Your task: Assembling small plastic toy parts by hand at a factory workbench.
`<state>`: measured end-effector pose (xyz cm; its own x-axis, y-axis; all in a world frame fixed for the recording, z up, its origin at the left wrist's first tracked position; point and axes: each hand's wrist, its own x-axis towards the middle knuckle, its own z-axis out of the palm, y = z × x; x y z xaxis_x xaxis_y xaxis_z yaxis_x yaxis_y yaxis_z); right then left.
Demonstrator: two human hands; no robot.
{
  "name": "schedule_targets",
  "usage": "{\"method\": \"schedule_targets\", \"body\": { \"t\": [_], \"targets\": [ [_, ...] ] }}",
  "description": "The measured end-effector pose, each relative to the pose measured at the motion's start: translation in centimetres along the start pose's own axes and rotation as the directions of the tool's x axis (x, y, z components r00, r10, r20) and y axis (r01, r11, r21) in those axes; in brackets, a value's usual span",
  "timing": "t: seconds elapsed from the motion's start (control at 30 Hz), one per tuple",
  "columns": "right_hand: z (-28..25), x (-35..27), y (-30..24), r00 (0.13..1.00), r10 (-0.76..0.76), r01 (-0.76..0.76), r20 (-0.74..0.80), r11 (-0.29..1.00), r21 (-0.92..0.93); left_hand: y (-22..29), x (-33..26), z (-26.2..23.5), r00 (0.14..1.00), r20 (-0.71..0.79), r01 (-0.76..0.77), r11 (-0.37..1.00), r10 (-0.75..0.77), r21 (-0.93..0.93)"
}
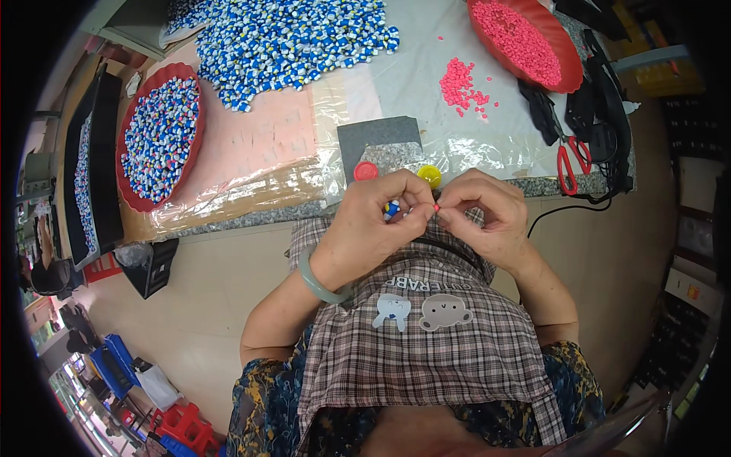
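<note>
The checked apron (426, 365) lies closest to us. Over it, our left hand (375, 217) curls around a blue-and-white piece (391, 209); just right of that, a small pink piece (436, 207) sits pinched between that hand's fingertips and those of our right hand (489, 219), both equally near. We cannot tell its long axis.

Small-parts workshop, indicated by: granite desk (392, 156); bulk pile of blue-and-white pieces (293, 42); red scalloped trays (567, 53) of pieces; red-handled scissors (560, 164).
</note>
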<state>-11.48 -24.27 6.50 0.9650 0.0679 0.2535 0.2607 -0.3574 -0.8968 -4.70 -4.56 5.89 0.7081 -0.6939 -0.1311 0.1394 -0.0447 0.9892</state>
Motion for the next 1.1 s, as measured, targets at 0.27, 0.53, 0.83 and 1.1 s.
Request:
{"method": "schedule_targets", "body": {
  "t": [0.27, 0.53, 0.83, 1.1],
  "targets": [
    [-0.1, 0.3, -0.5, 0.985, -0.172, 0.173, 0.026, 0.957, -0.231, -0.8, 0.0, -0.3, 0.995, 0.091, 0.042, 0.986, -0.028, -0.159],
    [0.1, 0.1, -0.1, 0.975, -0.224, 0.22, 0.014, 0.946, -0.237, -1.0, -0.2, -0.2, 0.989, 0.127, 0.104, 0.96, -0.073, -0.26],
    [-2.3, 1.0, 1.6, 0.98, 0.192, -0.183, 0.055, 0.974, -0.136, -0.4, -1.7, -2.1, 0.971, 0.083, 0.24, 0.897, -0.225, -0.372],
    [-1.9, 2.0, 1.8, 0.986, 0.059, 0.008, 0.153, 0.914, -0.405, -1.0, -2.2, -1.8, 0.985, 0.04, 0.169, 0.882, -0.169, -0.44]
  ]
}}
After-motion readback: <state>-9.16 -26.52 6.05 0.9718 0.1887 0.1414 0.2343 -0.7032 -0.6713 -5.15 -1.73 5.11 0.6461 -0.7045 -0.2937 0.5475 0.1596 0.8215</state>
